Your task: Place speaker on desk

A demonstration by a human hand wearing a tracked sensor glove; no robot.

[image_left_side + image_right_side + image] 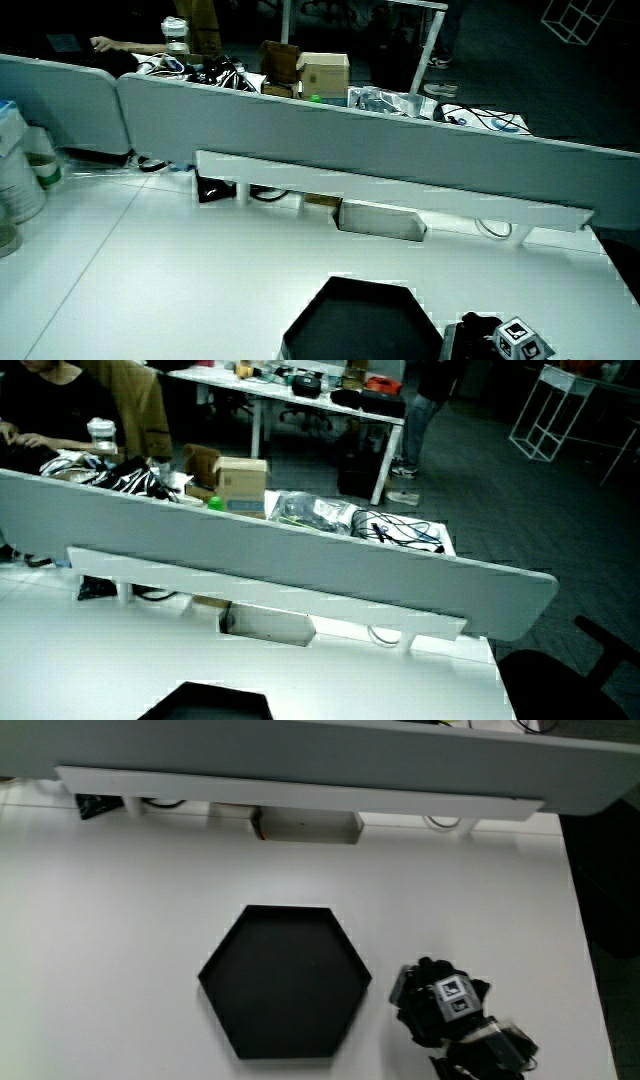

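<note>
Black against the white desk (120,920), a hexagonal tray (285,980) lies flat near the person's edge, shown empty in the main view. Just beside it, the gloved hand (440,1005) sits low over the desk surface, the patterned cube (453,997) on its back facing up. The fingers look curled downward, but whether they close on anything cannot be told; glove and whatever lies under it merge into 1 dark mass.

No speaker is plainly visible in any of the 3 views. If it is in the hand, the palm-down posture over bare desk would suit setting it down there rather than in the tray, which fits the task's wording; this is a judgement only.

In a side view the hand (500,340) shows at the desk's near edge beside the tray (360,320), with the grey partition (380,130) well apart from both.
</note>
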